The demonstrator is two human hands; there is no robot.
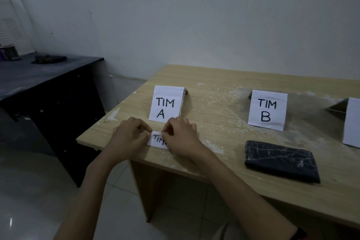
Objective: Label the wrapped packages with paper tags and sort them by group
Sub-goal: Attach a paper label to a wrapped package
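Counter carries three standing cards: TIM A card, TIM B card at its 3 o'clock, and a third card cut off by the frame edge. One paper tag, lettered "TIM", lies at 6 o'clock of the TIM A card. Left hand and right hand each have their grip clamped on one end of it. One dark wrapped package lies at 6 o'clock of the TIM B card.

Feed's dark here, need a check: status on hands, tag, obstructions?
Left hand and right hand both pinch the paper tag, in front of TIM A sign. Black wrapped package lies before TIM B sign, no tag showing. Nothing visible in the way.
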